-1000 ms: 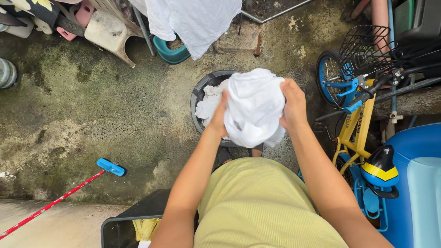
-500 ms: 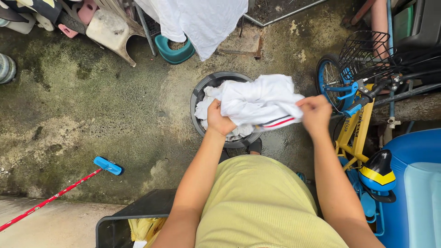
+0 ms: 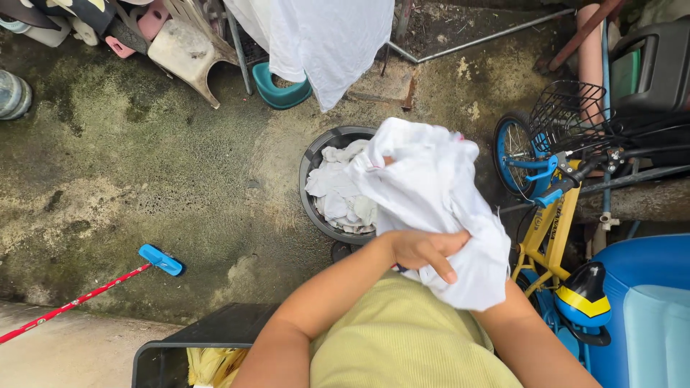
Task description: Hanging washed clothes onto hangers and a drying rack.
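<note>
The left hand (image 3: 422,253) is clamped on a white cloth (image 3: 431,208) held above a dark basin (image 3: 314,162) (more white laundry inside). The right hand is buried under the cloth, seemingly gripping it; I cannot tell.

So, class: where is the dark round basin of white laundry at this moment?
In the head view the dark round basin sits on the concrete ground near centre, partly behind the white cloth gripped by the left hand, left of the bicycle.

Soft matt white cloth (image 3: 431,194), glossy dark plastic tub (image 3: 316,154), rough mossy concrete floor (image 3: 144,165).
</note>
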